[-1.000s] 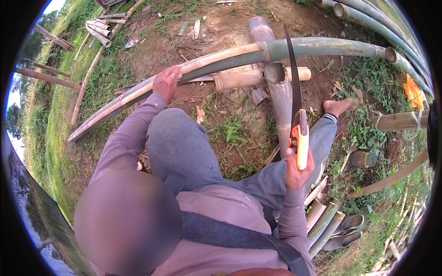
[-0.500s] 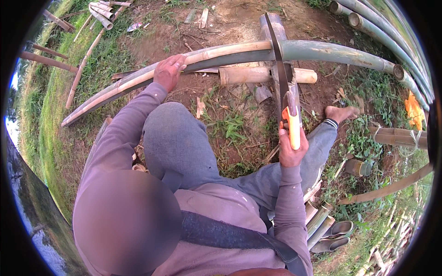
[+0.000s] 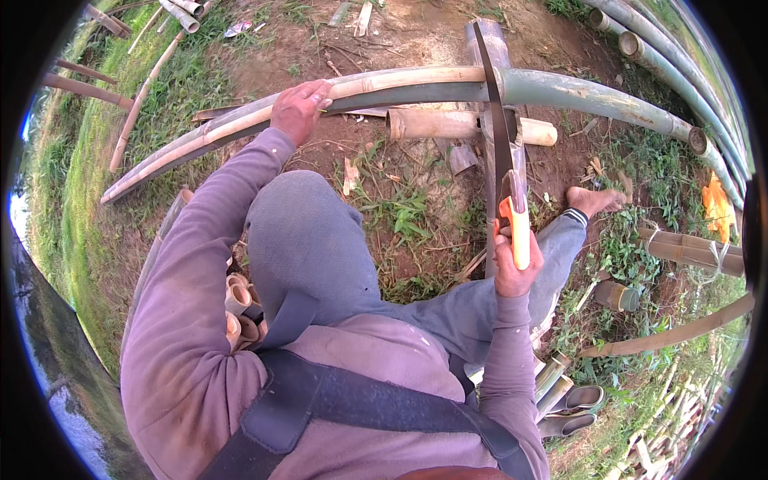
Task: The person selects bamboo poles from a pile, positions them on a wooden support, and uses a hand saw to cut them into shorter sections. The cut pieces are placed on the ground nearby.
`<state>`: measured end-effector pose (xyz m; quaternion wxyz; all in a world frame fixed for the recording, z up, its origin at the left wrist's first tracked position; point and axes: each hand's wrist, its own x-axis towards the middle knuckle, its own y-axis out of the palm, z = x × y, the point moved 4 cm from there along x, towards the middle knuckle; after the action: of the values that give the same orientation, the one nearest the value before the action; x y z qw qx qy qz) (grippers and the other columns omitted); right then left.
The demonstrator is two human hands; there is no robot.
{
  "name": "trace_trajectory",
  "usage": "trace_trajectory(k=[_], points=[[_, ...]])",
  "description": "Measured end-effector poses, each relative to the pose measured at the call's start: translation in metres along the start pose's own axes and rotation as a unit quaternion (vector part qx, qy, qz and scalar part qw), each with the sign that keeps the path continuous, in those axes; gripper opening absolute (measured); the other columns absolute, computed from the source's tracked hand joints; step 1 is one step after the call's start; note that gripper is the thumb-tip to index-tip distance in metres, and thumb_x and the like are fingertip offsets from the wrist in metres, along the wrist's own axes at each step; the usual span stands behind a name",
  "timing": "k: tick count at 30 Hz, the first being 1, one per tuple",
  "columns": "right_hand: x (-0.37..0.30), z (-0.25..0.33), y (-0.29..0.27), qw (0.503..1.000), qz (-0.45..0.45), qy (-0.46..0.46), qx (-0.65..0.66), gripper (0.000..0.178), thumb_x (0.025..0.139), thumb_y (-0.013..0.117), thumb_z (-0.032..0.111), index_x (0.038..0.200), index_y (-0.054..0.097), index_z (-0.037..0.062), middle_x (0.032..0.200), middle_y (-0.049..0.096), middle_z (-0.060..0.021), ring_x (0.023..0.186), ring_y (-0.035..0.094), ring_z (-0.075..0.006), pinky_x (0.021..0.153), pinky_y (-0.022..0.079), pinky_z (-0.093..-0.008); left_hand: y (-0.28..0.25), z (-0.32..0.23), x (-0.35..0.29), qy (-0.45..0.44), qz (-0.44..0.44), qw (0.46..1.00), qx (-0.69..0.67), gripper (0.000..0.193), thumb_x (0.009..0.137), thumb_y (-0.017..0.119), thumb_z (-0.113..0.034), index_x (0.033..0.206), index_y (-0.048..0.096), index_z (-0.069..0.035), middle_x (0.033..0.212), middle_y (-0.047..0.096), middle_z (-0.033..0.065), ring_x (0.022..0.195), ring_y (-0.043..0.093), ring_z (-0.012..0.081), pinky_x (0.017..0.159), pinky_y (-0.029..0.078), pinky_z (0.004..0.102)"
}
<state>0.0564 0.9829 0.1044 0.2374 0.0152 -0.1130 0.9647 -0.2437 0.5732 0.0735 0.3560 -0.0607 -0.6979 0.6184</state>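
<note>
A long bamboo pole (image 3: pixel 576 90) lies crosswise in front of me, green on the right, with a pale strip along its top on the left. My left hand (image 3: pixel 300 110) is closed over the pole's left part. In my right hand (image 3: pixel 518 260) is the orange-and-yellow handle of a hand saw (image 3: pixel 499 128); the fingers wrap round it. The dark blade points away from me and crosses the pole where the pale strip ends. Beneath, an upright-lying bamboo support (image 3: pixel 494 48) runs away from me. How deep the teeth sit cannot be seen.
A short bamboo piece (image 3: pixel 432 125) lies crosswise behind the blade. Thick poles (image 3: pixel 664 64) are stacked at the far right, near an orange cloth (image 3: pixel 718 206). Cut bamboo tubes (image 3: pixel 238 296) sit by my left side. Shoes (image 3: pixel 578 398) stand at the lower right.
My right hand and the saw have come slightly toward me, the blade still across the pole. My left hand stays on the pole. The whole view has shifted a little.
</note>
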Motion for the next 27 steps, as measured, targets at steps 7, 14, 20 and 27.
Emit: trace_trajectory(k=[7, 14, 20, 27], points=[[0.045, -0.006, 0.018, 0.999, 0.017, -0.032, -0.022, 0.006, 0.093, 0.068, 0.003, 0.099, 0.068, 0.0012, 0.076, 0.065, -0.0001, 0.061, 0.059, -0.0062, 0.056, 0.048, -0.0232, -0.001, -0.007, 0.006, -0.017, 0.009, 1.000, -0.011, 0.036, 0.105, 0.064, -0.027, 0.140, 0.067, -0.017, 0.137, 0.071, 0.0064, 0.129, 0.065, 0.0260, 0.108, 0.051, 0.0422], [0.016, -0.007, 0.006, 1.000, 0.011, -0.019, -0.012, 0.010, 0.090, 0.069, 0.002, 0.099, 0.071, -0.0006, 0.079, 0.068, -0.0033, 0.068, 0.063, -0.0090, 0.064, 0.051, -0.0260, 0.002, 0.000, 0.009, -0.013, 0.008, 1.000, 0.001, 0.039, 0.102, 0.067, -0.024, 0.141, 0.066, -0.018, 0.136, 0.071, 0.0053, 0.124, 0.068, 0.0249, 0.104, 0.054, 0.0420], [0.019, 0.003, 0.010, 0.999, 0.014, -0.002, -0.033, 0.019, 0.087, 0.071, 0.002, 0.105, 0.074, -0.0035, 0.088, 0.073, -0.0065, 0.078, 0.067, -0.0111, 0.074, 0.054, -0.0282, 0.003, 0.003, 0.011, -0.032, 0.012, 0.999, -0.016, 0.041, 0.102, 0.068, -0.025, 0.142, 0.064, -0.017, 0.137, 0.070, 0.0060, 0.126, 0.067, 0.0245, 0.108, 0.050, 0.0434], [0.050, 0.002, 0.030, 0.999, -0.003, -0.045, -0.011, 0.003, 0.094, 0.067, 0.003, 0.096, 0.068, 0.0015, 0.077, 0.064, 0.0004, 0.060, 0.057, -0.0057, 0.056, 0.047, -0.0219, -0.004, -0.025, -0.056, 0.031, 0.009, 0.999, 0.033, 0.041, 0.100, 0.072, -0.029, 0.138, 0.064, -0.017, 0.128, 0.071, 0.0040, 0.125, 0.065, 0.0246, 0.113, 0.042, 0.0468]])
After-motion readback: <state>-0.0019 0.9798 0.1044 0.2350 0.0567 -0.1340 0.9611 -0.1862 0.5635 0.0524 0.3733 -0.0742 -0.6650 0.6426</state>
